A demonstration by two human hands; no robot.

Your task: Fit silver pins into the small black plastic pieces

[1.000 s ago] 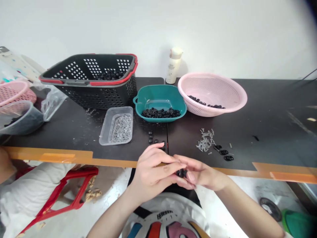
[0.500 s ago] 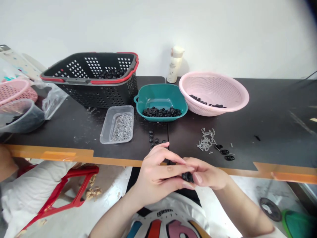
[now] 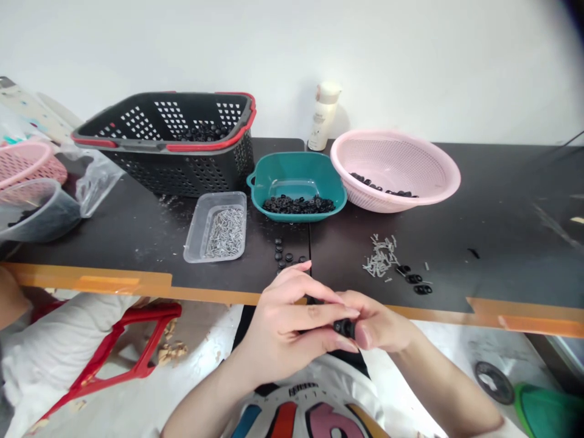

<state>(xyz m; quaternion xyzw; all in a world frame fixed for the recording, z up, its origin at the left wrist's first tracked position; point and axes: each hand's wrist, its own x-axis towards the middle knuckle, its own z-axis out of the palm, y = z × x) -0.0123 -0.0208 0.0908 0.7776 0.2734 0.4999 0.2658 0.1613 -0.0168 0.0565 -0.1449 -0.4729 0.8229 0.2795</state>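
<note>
A small black plastic part point(image 3: 344, 328) is pinched between my two hands at the table's front edge. My left hand point(image 3: 296, 319) grips it from the left with thumb and fingertips. From the right, the thumb and fingers of my right hand point(image 3: 376, 322) press on the same part. Fingers hide much of it. Small round black pieces point(image 3: 289, 258) lie on the table just beyond my left hand. Past my right hand are a loose heap of thin metal pins point(image 3: 381, 258) and a few oval black parts point(image 3: 413, 279).
A clear tray of metal pins point(image 3: 219, 255), a teal basin point(image 3: 296, 159), a pink colander point(image 3: 438, 176) and a black basket point(image 3: 182, 173) hold small parts. A bottle point(image 3: 323, 118) stands by the wall. A person's leg point(image 3: 59, 347) and a red stool point(image 3: 150, 340) are at left.
Both hands stay nearly in place around the black part, with only a slight shift of the right thumb. The camera view has moved slightly.
</note>
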